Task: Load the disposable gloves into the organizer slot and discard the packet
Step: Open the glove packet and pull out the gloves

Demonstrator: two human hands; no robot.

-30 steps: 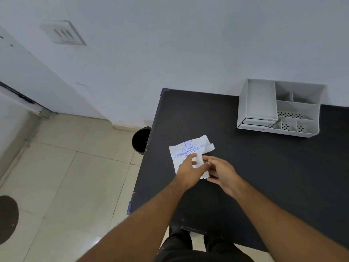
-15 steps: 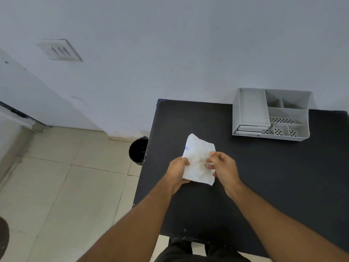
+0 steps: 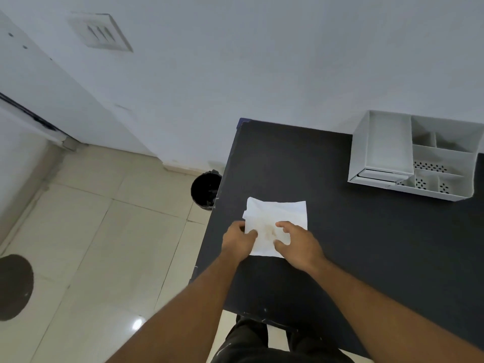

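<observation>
The white glove packet (image 3: 278,219) is held over the near left part of the black table (image 3: 366,244), its plain side towards me. My left hand (image 3: 237,239) pinches its left edge. My right hand (image 3: 298,243) grips its lower right part, fingers spread over the plastic. The grey organizer (image 3: 408,155) stands at the table's far right against the wall, with one wide slot on its left and several smaller compartments on its right. No loose gloves are visible outside the packet.
A black bin (image 3: 205,189) stands on the tiled floor just left of the table's far left edge. A white wall runs behind the table. A dark round patch (image 3: 14,285) lies on the floor at the far left.
The packet was lifted off the table and turned over, so its blue print no longer shows. Both hands shifted their hold and now spread it wider and flatter.
</observation>
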